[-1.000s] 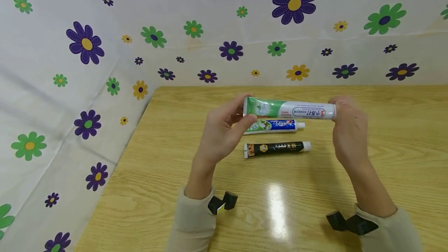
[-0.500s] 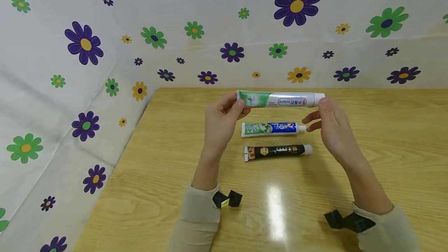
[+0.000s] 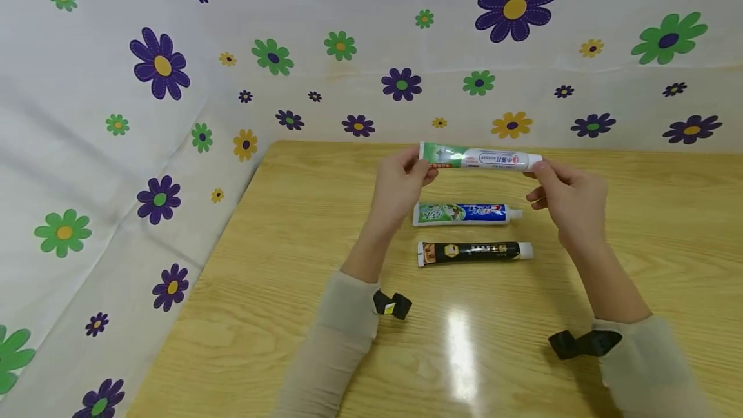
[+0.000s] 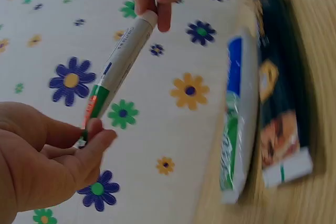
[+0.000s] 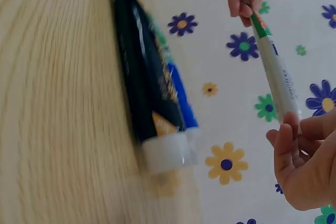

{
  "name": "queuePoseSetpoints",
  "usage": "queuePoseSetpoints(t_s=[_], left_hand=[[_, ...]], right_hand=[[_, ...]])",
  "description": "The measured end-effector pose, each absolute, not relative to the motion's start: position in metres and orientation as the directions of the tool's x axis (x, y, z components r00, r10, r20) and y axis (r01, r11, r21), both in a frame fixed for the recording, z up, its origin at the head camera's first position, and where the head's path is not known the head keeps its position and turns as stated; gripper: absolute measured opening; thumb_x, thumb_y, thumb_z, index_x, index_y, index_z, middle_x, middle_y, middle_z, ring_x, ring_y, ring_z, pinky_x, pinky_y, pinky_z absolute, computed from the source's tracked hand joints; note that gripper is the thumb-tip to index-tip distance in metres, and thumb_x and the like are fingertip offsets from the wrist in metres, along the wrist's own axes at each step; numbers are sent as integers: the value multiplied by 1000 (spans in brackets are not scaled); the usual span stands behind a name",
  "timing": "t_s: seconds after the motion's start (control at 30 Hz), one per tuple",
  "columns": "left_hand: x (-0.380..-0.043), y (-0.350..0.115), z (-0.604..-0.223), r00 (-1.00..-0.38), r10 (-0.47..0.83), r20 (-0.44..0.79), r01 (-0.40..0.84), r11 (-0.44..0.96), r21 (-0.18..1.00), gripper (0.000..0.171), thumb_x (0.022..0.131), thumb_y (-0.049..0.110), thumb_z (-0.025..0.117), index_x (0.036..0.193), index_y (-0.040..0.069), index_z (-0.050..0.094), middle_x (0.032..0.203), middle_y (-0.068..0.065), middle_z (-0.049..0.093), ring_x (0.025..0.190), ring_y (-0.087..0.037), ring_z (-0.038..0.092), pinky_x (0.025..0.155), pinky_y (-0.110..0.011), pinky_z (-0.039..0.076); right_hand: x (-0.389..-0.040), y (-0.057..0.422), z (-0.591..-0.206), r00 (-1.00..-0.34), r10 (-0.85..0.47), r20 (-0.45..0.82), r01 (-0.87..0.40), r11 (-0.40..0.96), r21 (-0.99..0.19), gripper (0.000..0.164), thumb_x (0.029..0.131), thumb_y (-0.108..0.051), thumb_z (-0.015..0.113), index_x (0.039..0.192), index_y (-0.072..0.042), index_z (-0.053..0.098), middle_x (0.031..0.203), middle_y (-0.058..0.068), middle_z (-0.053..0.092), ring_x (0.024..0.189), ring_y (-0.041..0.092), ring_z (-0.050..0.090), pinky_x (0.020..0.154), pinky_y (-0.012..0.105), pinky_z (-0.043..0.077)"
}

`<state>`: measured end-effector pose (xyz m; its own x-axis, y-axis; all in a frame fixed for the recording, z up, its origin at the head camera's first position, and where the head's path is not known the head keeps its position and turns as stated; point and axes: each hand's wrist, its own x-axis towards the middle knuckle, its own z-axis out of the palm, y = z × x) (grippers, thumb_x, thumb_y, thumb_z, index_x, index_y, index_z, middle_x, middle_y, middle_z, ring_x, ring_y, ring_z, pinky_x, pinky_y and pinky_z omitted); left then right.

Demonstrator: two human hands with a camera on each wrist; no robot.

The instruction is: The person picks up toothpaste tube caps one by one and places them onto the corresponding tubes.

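Observation:
Held level over the far part of the table is a green and white toothpaste tube [image 3: 482, 157]. My left hand [image 3: 400, 189] pinches its flat crimped end between thumb and fingers. At the capped end, my right hand [image 3: 574, 202] pinches the white cap. The left wrist view shows the held tube [image 4: 118, 64] edge-on, running from the left hand [image 4: 50, 161] up to the right. Nearer me on the table lie a blue and green toothpaste tube [image 3: 464, 213] and a black toothpaste tube [image 3: 473, 252], side by side, caps to the right.
A wooden table [image 3: 278, 263] spreads under both arms, its left edge running diagonally. Behind and to the left hangs a white flower-printed cloth [image 3: 348, 92]. A black wrist camera [image 3: 583, 344] sits on the right sleeve, another wrist camera [image 3: 393, 305] on the left.
The right fingers have shifted from wrapping the tube's capped end to pinching the cap, which now shows. Both hands have raised the tube away from the blue and green one.

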<state>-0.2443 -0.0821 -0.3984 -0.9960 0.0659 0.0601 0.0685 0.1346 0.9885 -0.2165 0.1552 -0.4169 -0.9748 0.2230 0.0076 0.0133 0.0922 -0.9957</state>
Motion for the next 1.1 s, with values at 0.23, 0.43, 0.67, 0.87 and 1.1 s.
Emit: queuePoseSetpoints(t_s=[0.23,0.43,0.67,0.87,1.1], left_hand=[[-282,-81,-418,-977,101,-185,-102,540,836,21,98,-3,48,114,-6,61,89,-13,60,53,-11,40,47,-20,34],[-304,-77,-441,-921,138,-364,-198,638,744,46,95,-9,41,141,-11,40,135,-24,50,55,-12,32,44,-21,29],[-304,-79,-450,-890,154,-430,-155,782,603,60,93,-3,43,152,-5,30,155,-25,31,111,-31,56,98,-37,47],[-305,-84,-451,-884,191,-427,-110,802,587,60,94,0,43,153,-4,30,158,-30,17,147,-46,12,120,-55,14],[-303,-84,-460,-895,224,-387,-66,790,609,63,93,0,43,154,-4,27,157,-32,17,145,-46,17,118,-54,22]], right_hand=[[-239,160,-423,-995,-38,-97,73,408,-910,49,107,-26,42,141,9,48,124,25,59,80,8,62,66,20,55],[-255,160,-433,-966,-173,-194,66,559,-827,53,106,-26,39,144,10,42,85,15,50,61,15,38,52,26,33],[-262,159,-443,-941,-220,-259,88,576,-813,51,106,-27,38,134,14,50,97,17,51,79,23,40,72,34,36],[-266,162,-453,-926,-206,-317,151,567,-810,57,106,-32,39,143,10,44,92,16,47,99,30,43,85,39,40],[-269,161,-462,-914,-202,-352,178,580,-795,59,107,-36,36,147,8,39,118,26,44,116,36,38,97,46,35]])
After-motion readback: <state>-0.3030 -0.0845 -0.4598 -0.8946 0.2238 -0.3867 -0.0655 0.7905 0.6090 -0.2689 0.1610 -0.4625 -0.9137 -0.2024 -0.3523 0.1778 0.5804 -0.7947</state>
